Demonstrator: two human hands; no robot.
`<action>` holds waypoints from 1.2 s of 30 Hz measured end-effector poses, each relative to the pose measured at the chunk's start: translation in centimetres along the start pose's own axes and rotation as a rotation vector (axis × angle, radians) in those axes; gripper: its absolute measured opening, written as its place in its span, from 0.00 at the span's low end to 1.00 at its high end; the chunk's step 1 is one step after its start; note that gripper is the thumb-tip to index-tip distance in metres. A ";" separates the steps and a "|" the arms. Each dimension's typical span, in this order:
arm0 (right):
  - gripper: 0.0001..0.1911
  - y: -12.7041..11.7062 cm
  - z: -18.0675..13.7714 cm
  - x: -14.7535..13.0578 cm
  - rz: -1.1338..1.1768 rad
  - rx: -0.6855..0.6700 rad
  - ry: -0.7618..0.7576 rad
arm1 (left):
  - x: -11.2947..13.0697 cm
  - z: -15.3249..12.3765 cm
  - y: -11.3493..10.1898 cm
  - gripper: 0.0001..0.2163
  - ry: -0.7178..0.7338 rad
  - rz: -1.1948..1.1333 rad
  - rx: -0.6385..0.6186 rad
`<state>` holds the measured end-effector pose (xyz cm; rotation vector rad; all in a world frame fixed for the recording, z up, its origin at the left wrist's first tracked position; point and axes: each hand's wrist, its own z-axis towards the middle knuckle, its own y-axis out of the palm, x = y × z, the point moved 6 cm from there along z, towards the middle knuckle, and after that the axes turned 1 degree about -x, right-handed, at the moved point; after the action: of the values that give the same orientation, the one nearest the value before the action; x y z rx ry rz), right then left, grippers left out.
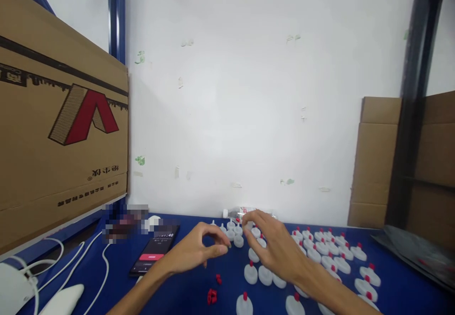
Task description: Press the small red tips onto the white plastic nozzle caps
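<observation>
Hovering beyond red caps (212,297), the left grip (199,249) curves narrowly, the right grip (272,245) unclear.

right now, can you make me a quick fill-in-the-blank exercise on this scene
Many rounded whitish plastic pieces around the person's right hand bear small ____ tips.
The clear plastic bottle lies on its ____ by the white wall.
The black rectangular smartphone lies to the ____ of the person's left hand.

Missing words: red; side; left.

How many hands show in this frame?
2: the left hand, to the right of the lit smartphone, and the right hand, blocking some small white bottles from view. Neither hand is hidden.
</observation>
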<state>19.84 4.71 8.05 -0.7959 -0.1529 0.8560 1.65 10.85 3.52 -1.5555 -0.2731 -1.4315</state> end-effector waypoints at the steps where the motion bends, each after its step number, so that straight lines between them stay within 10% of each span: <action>1: 0.07 0.0 0.1 0.6 -0.002 0.008 0.035 | -0.4 0.0 0.0 0.17 -0.027 0.046 -0.023; 18: 0.19 4.4 -2.0 7.0 -0.205 -0.317 0.196 | -3.4 0.7 1.7 0.10 -0.112 0.264 -0.179; 36: 0.24 5.5 -1.4 5.1 -0.128 -0.416 0.119 | -3.7 0.9 2.1 0.06 -0.099 0.234 -0.149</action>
<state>20.42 9.77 2.39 -1.2103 -0.2785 0.6604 2.70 11.99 -0.52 -1.7204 -0.0408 -1.2170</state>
